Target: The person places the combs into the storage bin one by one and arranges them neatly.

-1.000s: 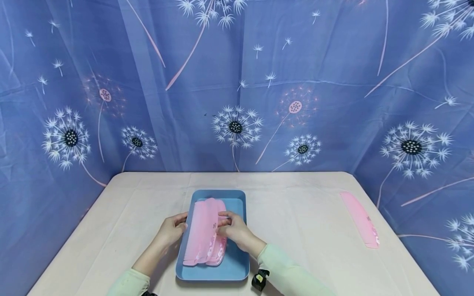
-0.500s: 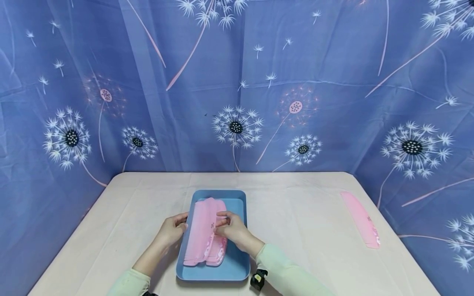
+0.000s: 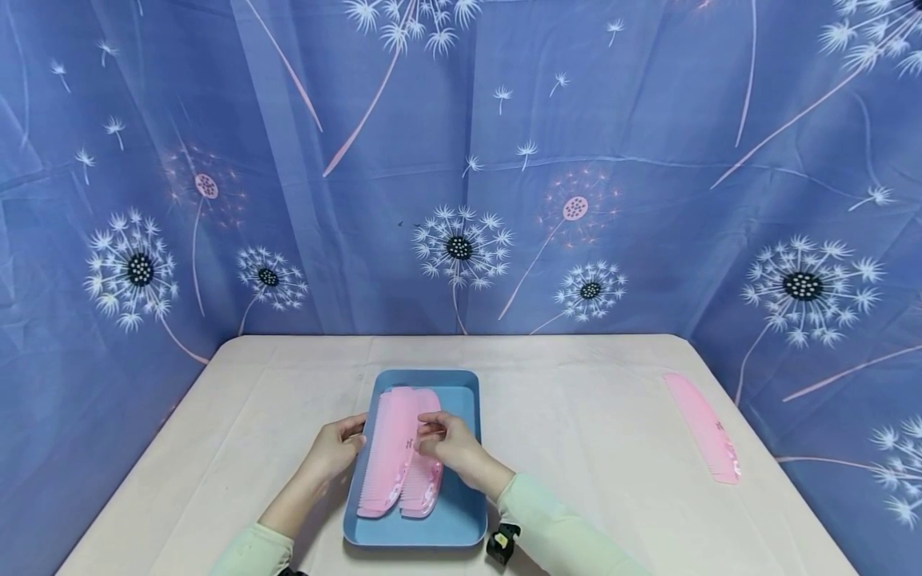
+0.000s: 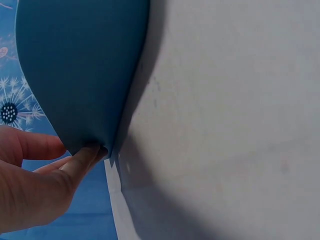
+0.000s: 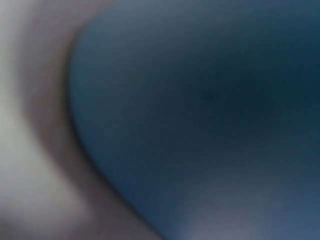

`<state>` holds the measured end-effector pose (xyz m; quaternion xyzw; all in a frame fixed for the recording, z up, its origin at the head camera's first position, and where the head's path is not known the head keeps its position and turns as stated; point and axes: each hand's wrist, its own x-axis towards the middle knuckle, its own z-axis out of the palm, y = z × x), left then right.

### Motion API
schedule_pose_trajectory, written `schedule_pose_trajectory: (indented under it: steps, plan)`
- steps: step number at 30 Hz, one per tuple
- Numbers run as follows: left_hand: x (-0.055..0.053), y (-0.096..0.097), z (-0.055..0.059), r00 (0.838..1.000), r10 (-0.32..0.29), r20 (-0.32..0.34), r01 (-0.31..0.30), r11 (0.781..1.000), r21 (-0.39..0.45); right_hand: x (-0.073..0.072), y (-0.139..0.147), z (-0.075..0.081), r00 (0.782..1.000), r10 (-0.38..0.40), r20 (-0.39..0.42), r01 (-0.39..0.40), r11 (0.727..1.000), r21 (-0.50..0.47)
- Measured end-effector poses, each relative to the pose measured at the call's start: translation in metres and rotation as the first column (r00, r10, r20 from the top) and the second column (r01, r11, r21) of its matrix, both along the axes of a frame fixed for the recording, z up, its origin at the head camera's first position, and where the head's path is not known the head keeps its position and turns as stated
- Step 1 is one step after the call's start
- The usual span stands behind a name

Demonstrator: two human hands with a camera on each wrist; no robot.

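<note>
In the head view a blue rectangular tray (image 3: 454, 528) stands on the table with pink combs in it. One pink comb (image 3: 385, 456) lies along the tray's left side, teeth to the left, overlapping another pink comb (image 3: 420, 492) to its right. My left hand (image 3: 333, 450) holds the tray's left rim between thumb and fingers; the left wrist view shows these fingers (image 4: 80, 162) at the tray wall (image 4: 85, 75). My right hand (image 3: 455, 450), fingers bent, grips the left comb at its curved back edge. The right wrist view shows only blurred blue tray wall (image 5: 130, 100).
Another pink comb (image 3: 702, 428) lies alone toward the right edge of the pale cloth-covered table (image 3: 576, 416). A blue dandelion-print curtain (image 3: 374, 200) hangs behind the table and along both sides.
The left comb has shifted slightly left and lies flatter, uncovering more of the comb beneath on the right. My right hand has moved a little left with it; my left hand has stayed put.
</note>
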<state>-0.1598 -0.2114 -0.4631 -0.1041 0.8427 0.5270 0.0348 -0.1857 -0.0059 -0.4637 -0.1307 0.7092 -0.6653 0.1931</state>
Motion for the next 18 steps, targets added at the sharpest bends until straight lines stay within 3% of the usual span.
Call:
schedule_pose_trajectory:
  steps: [18]
  plan:
    - [0.0006,0.0004,0.0012,1.0,0.005,0.014,-0.005,1.0,0.004,0.0028,-0.0055,-0.0022,0.995,0.095,-0.041,-0.093,0.995,0.041]
